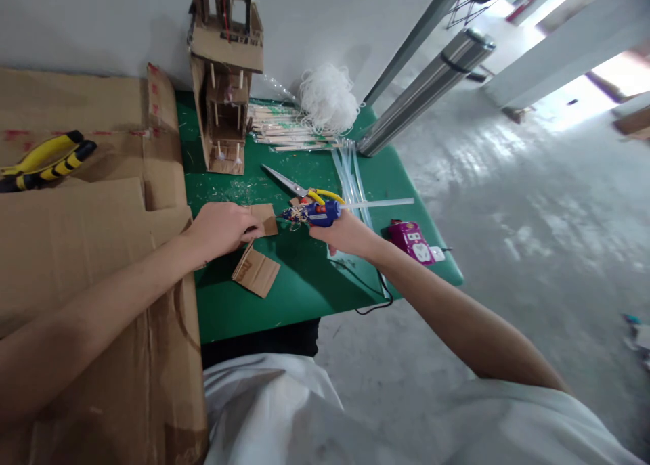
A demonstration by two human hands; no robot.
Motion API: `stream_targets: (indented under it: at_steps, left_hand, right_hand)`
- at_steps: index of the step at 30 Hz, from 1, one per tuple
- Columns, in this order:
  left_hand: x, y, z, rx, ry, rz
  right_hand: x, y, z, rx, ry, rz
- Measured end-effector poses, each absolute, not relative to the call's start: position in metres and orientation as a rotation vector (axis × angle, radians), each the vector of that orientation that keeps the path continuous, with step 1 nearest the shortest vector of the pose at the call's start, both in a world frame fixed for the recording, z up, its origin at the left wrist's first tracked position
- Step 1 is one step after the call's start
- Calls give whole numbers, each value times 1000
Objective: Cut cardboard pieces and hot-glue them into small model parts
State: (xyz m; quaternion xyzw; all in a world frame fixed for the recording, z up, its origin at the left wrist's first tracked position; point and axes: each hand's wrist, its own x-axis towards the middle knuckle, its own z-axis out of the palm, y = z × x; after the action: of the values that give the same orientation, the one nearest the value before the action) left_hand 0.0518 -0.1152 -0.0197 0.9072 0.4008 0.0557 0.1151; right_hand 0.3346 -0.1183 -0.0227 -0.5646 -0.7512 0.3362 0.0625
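Observation:
My right hand (342,233) is wrapped round a blue hot glue gun (322,213). A long clear glue stick (388,202) sticks out of its back. The nozzle, crusted with strings of glue, points left at the edge of a small cardboard piece (266,218). My left hand (223,229) grips that piece by its left side, with the fingertips partly hidden. Just below, a folded cardboard piece (258,273) rests on the green table. Scissors (292,184) with yellow handles lie behind the glue gun.
A tall cardboard structure (226,52) stands at the back by the wall. Beside it are wrapped sticks (289,128), a heap of white string (330,99) and loose glue sticks (350,174). A purple power socket (410,240) sits right. Yellow-black pliers (48,160) lie on cardboard sheets (76,248).

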Motion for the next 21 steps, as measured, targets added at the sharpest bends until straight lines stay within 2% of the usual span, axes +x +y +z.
stream_targets:
  at_steps: [11,21]
  left_hand:
    - [52,-114,-21,2645,1169,174]
    - [52,-114,-23,2631,1196,172]
  right_hand:
    - [353,-109,-29,-1470,-2682,937]
    - [362,-111,-41,-1345,-2613,967]
